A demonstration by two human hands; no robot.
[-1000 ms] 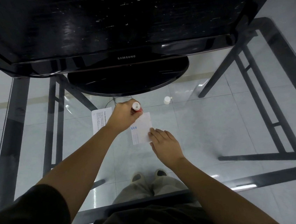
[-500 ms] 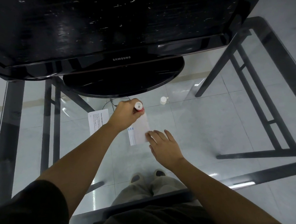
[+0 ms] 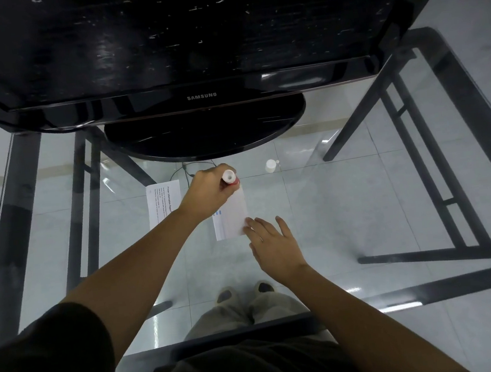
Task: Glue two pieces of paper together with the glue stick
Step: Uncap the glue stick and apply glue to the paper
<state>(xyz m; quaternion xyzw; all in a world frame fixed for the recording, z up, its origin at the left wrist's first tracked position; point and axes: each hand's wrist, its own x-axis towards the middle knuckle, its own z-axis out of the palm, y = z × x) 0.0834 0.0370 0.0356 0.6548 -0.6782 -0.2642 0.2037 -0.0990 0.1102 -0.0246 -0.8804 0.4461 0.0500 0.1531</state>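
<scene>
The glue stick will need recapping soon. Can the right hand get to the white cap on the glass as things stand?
Probably yes. The cap stands alone on the glass table, beyond the right hand with nothing between them. But that hand is pressing down the paper, so it would have to let go first.

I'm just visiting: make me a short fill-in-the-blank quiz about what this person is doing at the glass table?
1. The left hand grips the ____ stick.
2. The right hand rests its fingertips on the small ____.
3. The white cap lies on the ____ table.

Missing words: glue; paper; glass
</scene>
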